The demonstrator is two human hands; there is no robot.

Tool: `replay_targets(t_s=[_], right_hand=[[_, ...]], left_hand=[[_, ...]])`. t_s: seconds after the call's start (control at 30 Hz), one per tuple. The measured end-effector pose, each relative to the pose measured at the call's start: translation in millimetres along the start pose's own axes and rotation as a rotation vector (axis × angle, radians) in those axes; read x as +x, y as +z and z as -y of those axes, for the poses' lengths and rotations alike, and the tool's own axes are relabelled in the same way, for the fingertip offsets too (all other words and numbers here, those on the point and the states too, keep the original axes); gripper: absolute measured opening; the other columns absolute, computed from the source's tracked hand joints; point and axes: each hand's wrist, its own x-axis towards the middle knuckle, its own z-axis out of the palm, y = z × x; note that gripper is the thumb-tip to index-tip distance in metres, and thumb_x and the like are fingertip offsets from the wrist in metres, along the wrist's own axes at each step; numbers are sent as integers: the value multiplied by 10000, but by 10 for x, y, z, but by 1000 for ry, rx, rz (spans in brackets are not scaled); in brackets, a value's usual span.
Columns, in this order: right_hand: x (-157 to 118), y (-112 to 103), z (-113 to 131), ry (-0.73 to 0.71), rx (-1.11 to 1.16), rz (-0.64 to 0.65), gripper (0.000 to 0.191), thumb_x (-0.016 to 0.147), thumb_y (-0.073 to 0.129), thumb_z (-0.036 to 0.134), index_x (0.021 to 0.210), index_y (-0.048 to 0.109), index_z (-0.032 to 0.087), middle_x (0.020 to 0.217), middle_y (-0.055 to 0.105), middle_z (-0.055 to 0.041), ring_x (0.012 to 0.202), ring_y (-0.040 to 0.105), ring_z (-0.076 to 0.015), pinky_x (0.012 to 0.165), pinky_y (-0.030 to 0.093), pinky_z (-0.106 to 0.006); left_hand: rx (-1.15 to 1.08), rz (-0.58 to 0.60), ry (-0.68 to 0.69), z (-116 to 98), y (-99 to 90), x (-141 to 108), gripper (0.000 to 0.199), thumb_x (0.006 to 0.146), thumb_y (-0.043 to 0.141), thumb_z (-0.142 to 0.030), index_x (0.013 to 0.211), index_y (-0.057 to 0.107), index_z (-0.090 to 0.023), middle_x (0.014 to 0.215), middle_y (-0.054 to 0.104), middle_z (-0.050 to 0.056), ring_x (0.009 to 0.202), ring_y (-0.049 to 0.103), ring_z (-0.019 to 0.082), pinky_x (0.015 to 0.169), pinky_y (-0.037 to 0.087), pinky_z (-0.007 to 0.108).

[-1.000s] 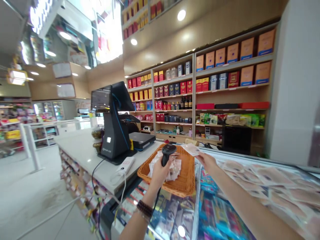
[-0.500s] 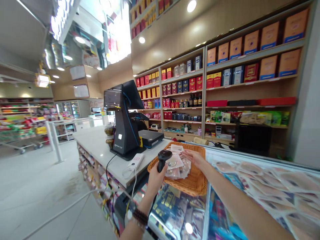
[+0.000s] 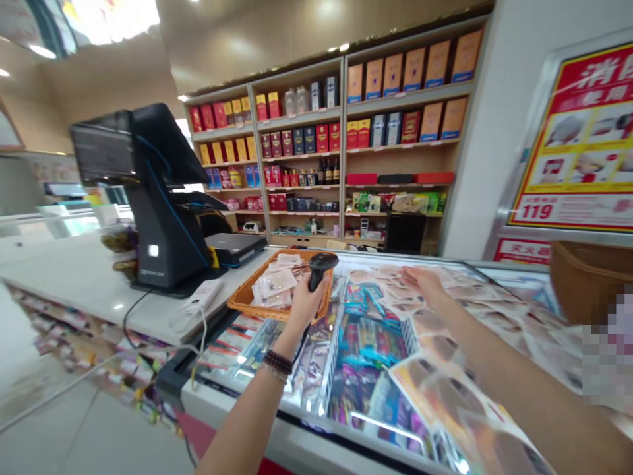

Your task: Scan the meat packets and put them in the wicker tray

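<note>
One scanner (image 3: 322, 262) clamped in my left hand (image 3: 306, 302); my right hand (image 3: 423, 282) at flat packets (image 3: 428, 322) on glass-topped case (image 3: 232, 399), too blurred to tell whether gripping. Packets look light, floppy, slick; best pinched by edge.

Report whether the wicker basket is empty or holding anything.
Not empty: a pile of flat, pale packets lies inside the wicker basket.

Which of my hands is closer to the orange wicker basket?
Left. The left hand, gripping the black scanner, is at the basket's right side; the right hand is farther right, over flat packets.
</note>
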Motion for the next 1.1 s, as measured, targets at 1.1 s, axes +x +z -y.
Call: replay_targets(t_s=[1.1], right_hand=[[-313, -535, -684, -484, -483, -92, 404, 882, 632, 676, 1018, 564, 302, 597, 565, 57, 541, 554, -216, 546, 417, -329]], left_hand=[[-8, 268, -161, 332, 998, -423, 563, 796, 807, -746, 876, 608, -225, 519, 492, -86, 402, 458, 108, 440, 312, 243]])
